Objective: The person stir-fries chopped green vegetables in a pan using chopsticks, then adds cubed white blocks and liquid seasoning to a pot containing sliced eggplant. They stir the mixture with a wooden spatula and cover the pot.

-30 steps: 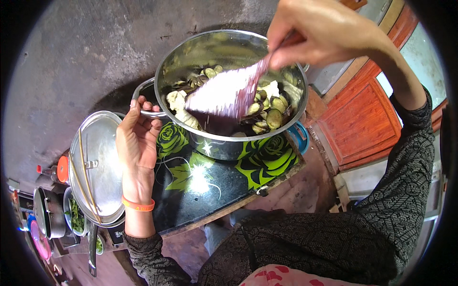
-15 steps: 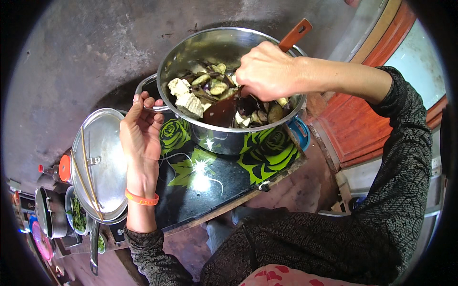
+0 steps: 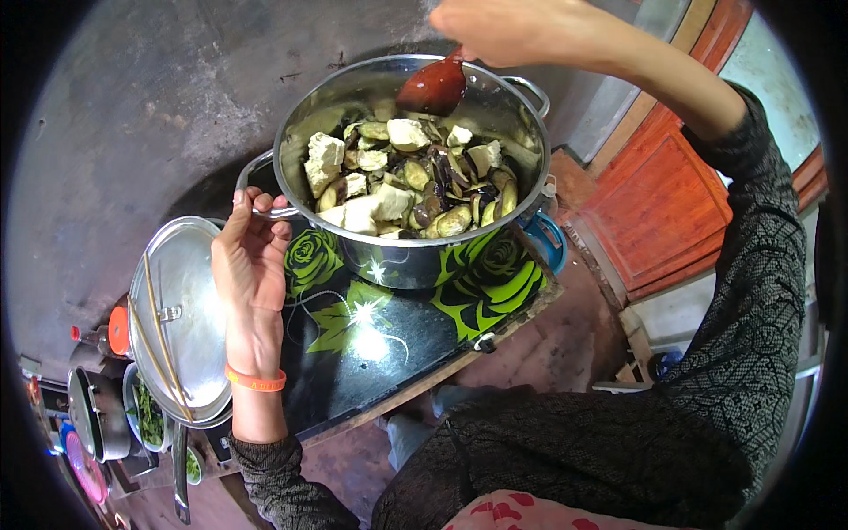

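A large steel pot stands on a black stove top with green rose patterns. Inside lie sliced eggplant and white chunks of tofu. My left hand is closed on the pot's left loop handle, thumb on top. At the pot's far rim my right hand grips a reddish-brown spatula. The spatula's wet head points down inside the far wall, above the food. Most of its handle is hidden by the hand.
To the left, a steel lid with two chopsticks on it covers a long-handled pan. Beyond are a bowl of greens, a dark pot and a red-capped bottle. A blue basin sits right of the stove.
My right hand has lifted the spatula out of the food and moved it to the pot's far side. More tofu shows on top. My left hand keeps its hold.
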`<state>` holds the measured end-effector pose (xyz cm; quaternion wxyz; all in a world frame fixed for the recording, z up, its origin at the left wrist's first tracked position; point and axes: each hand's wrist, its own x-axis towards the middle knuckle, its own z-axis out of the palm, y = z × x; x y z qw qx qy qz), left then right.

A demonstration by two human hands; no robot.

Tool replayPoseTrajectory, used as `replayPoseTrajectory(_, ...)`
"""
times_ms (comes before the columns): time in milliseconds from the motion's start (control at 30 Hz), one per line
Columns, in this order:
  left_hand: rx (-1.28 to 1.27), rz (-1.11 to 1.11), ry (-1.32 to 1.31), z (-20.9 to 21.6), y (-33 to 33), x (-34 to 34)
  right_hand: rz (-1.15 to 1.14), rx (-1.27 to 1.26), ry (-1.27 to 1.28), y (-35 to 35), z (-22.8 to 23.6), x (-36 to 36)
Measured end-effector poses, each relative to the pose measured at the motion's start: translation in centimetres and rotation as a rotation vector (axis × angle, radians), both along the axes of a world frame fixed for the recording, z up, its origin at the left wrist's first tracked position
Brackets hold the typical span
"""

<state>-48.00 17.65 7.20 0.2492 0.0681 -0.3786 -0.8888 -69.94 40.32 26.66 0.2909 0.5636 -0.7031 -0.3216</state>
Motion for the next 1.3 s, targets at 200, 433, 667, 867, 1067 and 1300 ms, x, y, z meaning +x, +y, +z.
replayPoseTrajectory(200, -0.027, 0.012, 0.042, -0.5, -0.3, -0.3, -0.259, 0.392, -0.153, 0.0, -6.1, -1.8)
replayPoseTrajectory(433, 0.009, 0.096, 0.016, -0.8, 0.2, -0.4, -0.459, 0.418, -0.426, 1.5, -4.8, -1.1)
replayPoseTrajectory(667, -0.008, 0.088, 0.015, -0.5, 0.4, -0.3, -0.543, 0.453, -0.976, 2.1, -7.1, -1.0)
replayPoseTrajectory(867, -0.031, 0.150, -0.011, -0.5, 1.0, -0.3, -0.610, 0.139, -1.367, 2.6, -11.0, 0.9)
replayPoseTrajectory(1067, -0.034, 0.139, -0.023, -0.4, 0.7, -0.2, -0.634, 0.083, -1.409, 2.5, -10.9, 0.8)
replayPoseTrajectory(1300, -0.012, 0.070, 0.023, -0.4, 0.6, -0.1, -0.614, -0.135, -1.468, 4.3, -8.3, -0.6)
